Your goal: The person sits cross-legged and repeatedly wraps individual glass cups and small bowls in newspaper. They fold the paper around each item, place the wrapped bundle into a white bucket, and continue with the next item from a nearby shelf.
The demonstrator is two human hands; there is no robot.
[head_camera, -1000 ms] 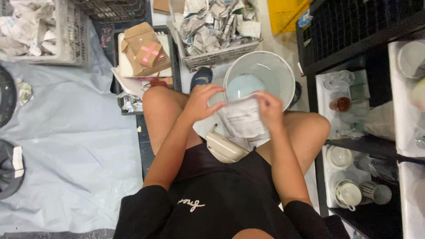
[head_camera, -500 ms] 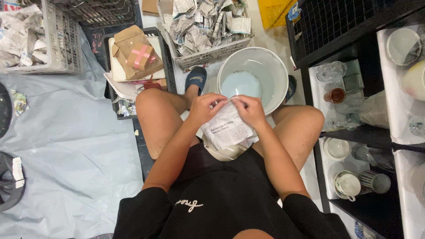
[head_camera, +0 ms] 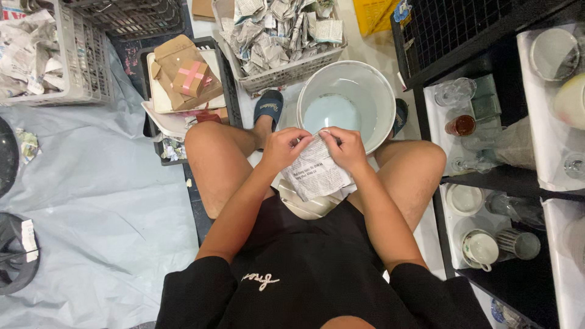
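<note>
Over the lap, the newspaper sheet (head_camera: 315, 173) now hangs lower than a second ago. The left hand (head_camera: 285, 148) and right hand (head_camera: 346, 148) have closed together, pinching its top edge, just before the white bucket (head_camera: 382, 100).

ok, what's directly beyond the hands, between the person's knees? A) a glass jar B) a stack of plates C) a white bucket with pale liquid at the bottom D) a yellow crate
C: just past the left hand and right hand, which both pinch the newspaper sheet, stands a round white bucket with pale bluish liquid at its bottom, between the knees.
</note>
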